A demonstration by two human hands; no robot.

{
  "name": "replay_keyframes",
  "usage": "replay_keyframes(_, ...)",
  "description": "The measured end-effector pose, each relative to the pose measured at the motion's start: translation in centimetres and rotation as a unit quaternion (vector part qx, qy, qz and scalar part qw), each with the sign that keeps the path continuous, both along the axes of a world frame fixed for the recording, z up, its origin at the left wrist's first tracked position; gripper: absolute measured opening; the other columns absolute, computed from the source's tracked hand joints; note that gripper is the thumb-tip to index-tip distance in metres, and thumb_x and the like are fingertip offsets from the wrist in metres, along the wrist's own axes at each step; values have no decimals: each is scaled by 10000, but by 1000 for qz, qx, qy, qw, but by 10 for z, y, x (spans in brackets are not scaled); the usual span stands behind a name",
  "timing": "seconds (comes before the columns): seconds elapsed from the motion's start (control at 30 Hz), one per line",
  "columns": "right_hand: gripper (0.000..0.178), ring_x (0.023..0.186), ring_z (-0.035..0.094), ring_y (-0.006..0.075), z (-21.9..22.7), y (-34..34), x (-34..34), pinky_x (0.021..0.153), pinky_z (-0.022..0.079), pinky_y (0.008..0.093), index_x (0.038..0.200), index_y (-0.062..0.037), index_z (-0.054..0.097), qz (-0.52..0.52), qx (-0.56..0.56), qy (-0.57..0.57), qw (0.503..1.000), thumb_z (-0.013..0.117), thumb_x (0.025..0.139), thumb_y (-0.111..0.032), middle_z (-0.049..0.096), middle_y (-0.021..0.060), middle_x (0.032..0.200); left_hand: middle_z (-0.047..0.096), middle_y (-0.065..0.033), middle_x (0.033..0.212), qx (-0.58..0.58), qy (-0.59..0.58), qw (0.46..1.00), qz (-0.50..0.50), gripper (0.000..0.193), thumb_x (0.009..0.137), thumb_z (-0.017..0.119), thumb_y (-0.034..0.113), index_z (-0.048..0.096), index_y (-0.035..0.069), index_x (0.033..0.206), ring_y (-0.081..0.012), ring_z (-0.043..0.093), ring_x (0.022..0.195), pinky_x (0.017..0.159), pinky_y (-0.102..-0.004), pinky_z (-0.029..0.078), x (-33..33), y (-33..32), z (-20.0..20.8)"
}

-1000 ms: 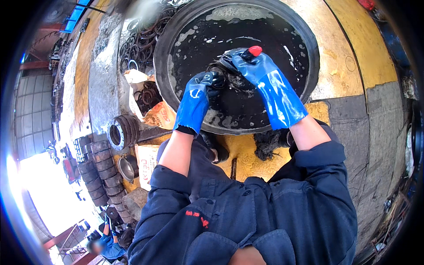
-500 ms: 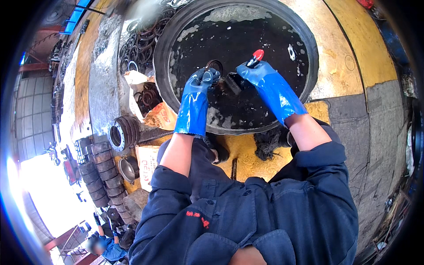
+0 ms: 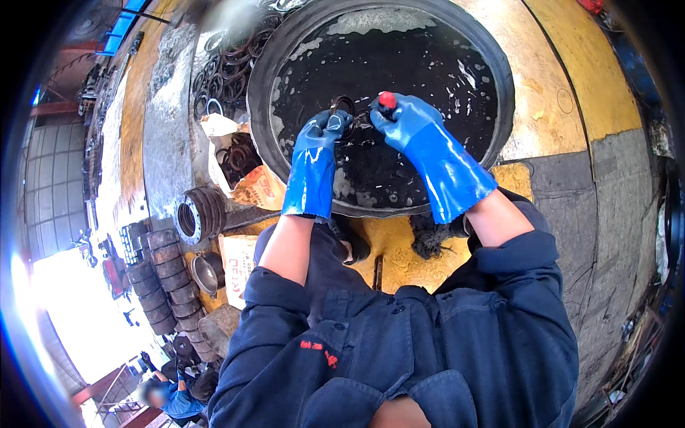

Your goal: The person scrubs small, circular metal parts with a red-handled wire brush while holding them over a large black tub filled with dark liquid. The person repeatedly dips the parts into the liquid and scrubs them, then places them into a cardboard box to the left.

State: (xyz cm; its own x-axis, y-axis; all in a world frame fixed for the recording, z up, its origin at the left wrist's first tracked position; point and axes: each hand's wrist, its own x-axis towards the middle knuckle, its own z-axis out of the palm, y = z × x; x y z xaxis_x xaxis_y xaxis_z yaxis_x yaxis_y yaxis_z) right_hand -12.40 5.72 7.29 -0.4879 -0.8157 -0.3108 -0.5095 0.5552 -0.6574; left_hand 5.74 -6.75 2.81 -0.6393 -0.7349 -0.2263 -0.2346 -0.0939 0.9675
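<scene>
Both my hands wear blue rubber gloves and are over a big round black tub [image 3: 502, 107] of dark liquid. My left hand [image 3: 322, 130] is closed on a dark ring [image 3: 345, 105], held upright at the fingertips. Opposite it, my right hand [image 3: 405, 120] grips a tool with a red-ended handle [image 3: 387, 100]. The red end points up at me, and the tool's other end is mostly hidden by the glove, close to the ring.
Left of the tub lies a heap of dark rings [image 3: 227, 68]. Beside it, an open paper bag [image 3: 258, 187] holds more rings. Stacked flanged rings [image 3: 200, 215] and a metal bowl [image 3: 207, 274] are nearer me. Another person [image 3: 178, 401] works at the lower left.
My right hand has moved slightly left, toward the ring, and tilted the tool so its dark block-like end no longer shows. My left hand stays nearly in place with the ring.
</scene>
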Motion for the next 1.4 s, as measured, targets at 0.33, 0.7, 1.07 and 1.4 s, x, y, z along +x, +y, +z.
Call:
replay_keyframes(0.33,321,944,752,327,-18,4,-3,860,599,434,1179,-202,753,-57,-97,-11,994,701,952,-423,781,100,1033,726,-83,1052,-8,-35,999,-3,391,1011,686,327,741,-19,1184,-168,659,972,895,-311,508,0,5,3)
replay_keyframes(0.7,331,860,744,301,-40,-2,3,804,577,388,1072,-158,762,-80,-108,-91,987,685,927,-445,770,120,888,750,-154,1079,-224,-76,970,-46,400,1019,683,316,713,-24,1227,-249,702,1001,909,-364,542,-7,13,3)
replay_keyframes(1.07,446,878,743,277,-52,4,-31,847,567,412,1056,-76,778,-92,-51,-255,961,707,867,-473,777,137,946,737,-159,1133,-245,-81,966,-27,388,1026,666,334,735,2,1213,-264,695,1056,956,-370,519,-5,3,-11)
replay_keyframes(1.4,396,963,744,315,11,9,7,907,561,415,1112,-132,752,1,-10,-165,986,695,934,-481,774,133,997,749,-103,1102,-105,-61,993,-2,361,1035,671,309,740,-4,1202,-207,694,1018,928,-333,532,1,2,-7)
